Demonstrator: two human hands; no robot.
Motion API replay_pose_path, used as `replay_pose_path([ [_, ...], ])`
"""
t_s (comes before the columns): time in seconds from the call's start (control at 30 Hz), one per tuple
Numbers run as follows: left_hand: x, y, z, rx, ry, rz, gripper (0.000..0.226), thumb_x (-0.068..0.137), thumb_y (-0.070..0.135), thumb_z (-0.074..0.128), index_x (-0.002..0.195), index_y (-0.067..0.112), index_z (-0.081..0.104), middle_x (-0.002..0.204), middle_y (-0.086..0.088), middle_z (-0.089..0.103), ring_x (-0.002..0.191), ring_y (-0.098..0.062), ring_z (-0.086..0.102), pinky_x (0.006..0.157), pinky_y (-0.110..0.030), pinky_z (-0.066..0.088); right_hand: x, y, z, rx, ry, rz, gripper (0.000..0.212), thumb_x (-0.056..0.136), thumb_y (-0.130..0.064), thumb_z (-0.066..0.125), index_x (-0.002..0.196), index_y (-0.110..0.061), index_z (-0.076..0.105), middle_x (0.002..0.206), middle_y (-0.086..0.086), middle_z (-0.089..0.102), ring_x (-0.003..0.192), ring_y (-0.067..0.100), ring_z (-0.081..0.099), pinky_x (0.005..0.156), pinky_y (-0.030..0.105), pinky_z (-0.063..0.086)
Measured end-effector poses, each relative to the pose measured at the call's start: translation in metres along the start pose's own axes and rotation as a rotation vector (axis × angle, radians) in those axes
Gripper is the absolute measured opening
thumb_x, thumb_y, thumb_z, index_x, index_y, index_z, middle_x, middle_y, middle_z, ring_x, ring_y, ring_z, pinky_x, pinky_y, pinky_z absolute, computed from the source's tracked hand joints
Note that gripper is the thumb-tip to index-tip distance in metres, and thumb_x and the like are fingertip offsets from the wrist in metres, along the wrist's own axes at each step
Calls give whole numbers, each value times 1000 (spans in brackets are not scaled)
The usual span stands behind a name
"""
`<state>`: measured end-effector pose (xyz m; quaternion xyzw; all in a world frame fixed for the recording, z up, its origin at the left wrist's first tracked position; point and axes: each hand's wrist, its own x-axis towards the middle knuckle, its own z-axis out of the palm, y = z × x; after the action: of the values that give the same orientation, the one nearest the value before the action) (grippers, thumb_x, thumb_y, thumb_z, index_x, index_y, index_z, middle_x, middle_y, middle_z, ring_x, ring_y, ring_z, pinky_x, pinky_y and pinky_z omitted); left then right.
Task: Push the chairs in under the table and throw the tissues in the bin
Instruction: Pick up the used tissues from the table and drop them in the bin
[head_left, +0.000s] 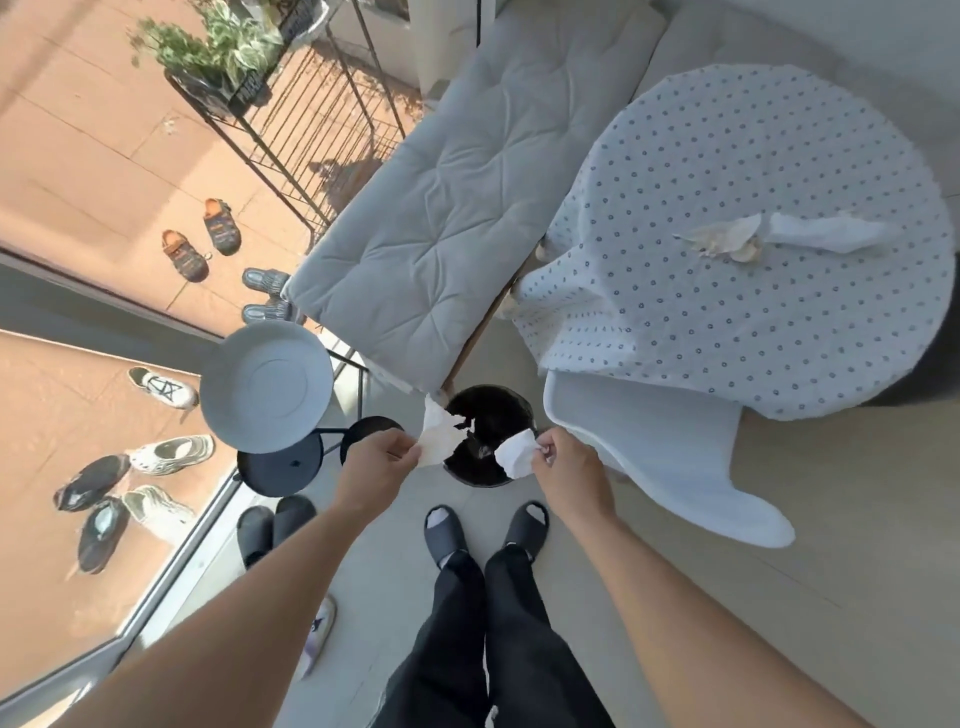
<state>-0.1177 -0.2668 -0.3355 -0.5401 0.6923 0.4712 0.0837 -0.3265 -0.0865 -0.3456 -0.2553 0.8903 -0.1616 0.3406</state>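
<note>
A round black bin (498, 410) stands on the floor in front of my feet. My left hand (382, 460) pinches a flat white tissue (438, 434) over the bin's left rim. My right hand (563, 467) grips a crumpled white tissue (514, 454) over the bin's right rim. On the round table with the dotted cloth (727, 322) lie a yellowish crumpled tissue (724, 239) and a white tissue (826, 234). A white chair (660, 452) sits partly under the table's near edge. A grey cushioned seat (441, 218) stands left of the table.
A small black stand with round trays (283, 465) and a white dish (267, 384) is left of the bin. Dark slippers (275, 525) lie beside it. Behind the glass door, several shoes (156, 457) and a wire plant rack (311, 130) sit on the terrace.
</note>
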Motion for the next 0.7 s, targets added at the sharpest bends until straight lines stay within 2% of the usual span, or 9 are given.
replay_pose_path([
  [0.13, 46, -19, 26, 31, -27, -54, 10, 97, 34, 69, 90, 28, 73, 85, 12, 74, 78, -6, 68, 59, -19, 42, 39, 17, 39, -30, -29, -1, 3, 93, -27, 57, 95, -27, 60, 94, -6, 66, 90, 22, 62, 73, 39, 53],
  [0.37, 119, -66, 89, 57, -56, -100, 10, 95, 32, 69, 91, 25, 75, 85, 12, 73, 83, -6, 68, 65, -24, 47, 106, 54, 111, 46, -67, 57, 10, 92, -23, 58, 99, -28, 64, 99, -8, 66, 93, 18, 63, 80, 41, 56],
  [0.47, 145, -88, 117, 86, -81, -108, 14, 96, 32, 68, 96, 22, 77, 85, 12, 73, 81, -3, 66, 65, -25, 48, 126, 72, 141, 77, -137, 98, 19, 92, -23, 55, 106, -31, 65, 102, -10, 68, 95, 17, 65, 81, 39, 57],
  [0.53, 159, -101, 136, 93, -102, -124, 15, 96, 33, 67, 98, 22, 78, 85, 12, 73, 79, -2, 65, 63, -24, 48, 135, 87, 161, 67, -178, 104, 25, 93, -23, 55, 115, -30, 65, 110, -9, 68, 101, 18, 63, 83, 36, 55],
  [0.7, 191, -123, 178, 109, -145, -136, 14, 97, 29, 65, 100, 24, 77, 91, 9, 75, 86, -13, 69, 69, -27, 52, 153, 113, 200, 35, -261, 85, 35, 95, -22, 57, 130, -22, 60, 126, -5, 63, 116, 20, 57, 90, 31, 47],
])
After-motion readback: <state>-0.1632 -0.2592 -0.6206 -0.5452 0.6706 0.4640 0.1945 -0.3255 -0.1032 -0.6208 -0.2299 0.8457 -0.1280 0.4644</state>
